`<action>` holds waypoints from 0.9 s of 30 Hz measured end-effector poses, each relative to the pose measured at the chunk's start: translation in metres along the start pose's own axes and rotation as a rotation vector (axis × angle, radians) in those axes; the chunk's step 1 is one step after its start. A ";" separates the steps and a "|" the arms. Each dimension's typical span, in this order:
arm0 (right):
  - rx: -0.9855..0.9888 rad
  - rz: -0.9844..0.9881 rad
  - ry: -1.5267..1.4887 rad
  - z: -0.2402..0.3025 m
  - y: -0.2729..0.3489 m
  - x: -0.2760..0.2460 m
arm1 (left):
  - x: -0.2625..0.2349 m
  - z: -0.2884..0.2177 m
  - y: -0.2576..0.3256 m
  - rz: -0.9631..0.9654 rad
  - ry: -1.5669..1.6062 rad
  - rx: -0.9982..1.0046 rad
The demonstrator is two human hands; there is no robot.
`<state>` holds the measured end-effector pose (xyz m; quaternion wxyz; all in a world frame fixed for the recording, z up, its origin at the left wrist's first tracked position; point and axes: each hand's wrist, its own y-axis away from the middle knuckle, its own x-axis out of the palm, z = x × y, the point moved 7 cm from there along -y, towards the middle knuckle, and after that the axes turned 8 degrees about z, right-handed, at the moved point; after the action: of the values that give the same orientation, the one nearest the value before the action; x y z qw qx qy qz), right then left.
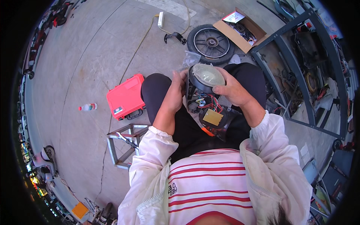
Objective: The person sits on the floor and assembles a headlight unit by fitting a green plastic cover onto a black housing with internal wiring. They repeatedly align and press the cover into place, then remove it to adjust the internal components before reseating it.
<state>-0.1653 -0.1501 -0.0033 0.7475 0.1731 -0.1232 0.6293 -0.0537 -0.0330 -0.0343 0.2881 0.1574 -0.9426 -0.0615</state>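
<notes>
Between my knees I hold a scooter headlight assembly (195, 98) with a dark shell. Its round, cloudy lens (208, 75) faces up at the far end. Red and other coloured wires (212, 102) run inside the opened shell, beside a yellowish square plate (213, 117). An orange piece (207, 131) shows at the near edge. My left hand (176, 90) is closed round the left side of the assembly, its fingertips hidden behind the shell. On the other side my right hand (233, 89) grips the lamp's rim, thumb beside the lens.
A red tool case (126, 96), a bottle (88, 107) and a metal frame stool (129, 144) stand to my left. Ahead lie a wheel (211, 43), a black bracket (175, 38), a power strip (161, 19) and a cardboard box (240, 33). A grey rack (300, 71) borders the right.
</notes>
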 end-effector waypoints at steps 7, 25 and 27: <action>0.038 -0.034 -0.066 -0.013 -0.005 -0.008 | -0.001 -0.004 -0.004 0.051 -0.070 0.022; 0.045 -0.058 0.030 -0.018 -0.008 -0.012 | 0.004 -0.013 -0.002 -0.014 -0.254 0.075; 0.048 -0.059 0.024 -0.021 -0.008 -0.014 | 0.002 -0.010 -0.004 -0.023 -0.263 0.071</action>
<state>-0.1608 -0.1548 -0.0290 0.7627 0.1871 -0.0937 0.6119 -0.0483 -0.0374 -0.0258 0.1554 0.1688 -0.9719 -0.0517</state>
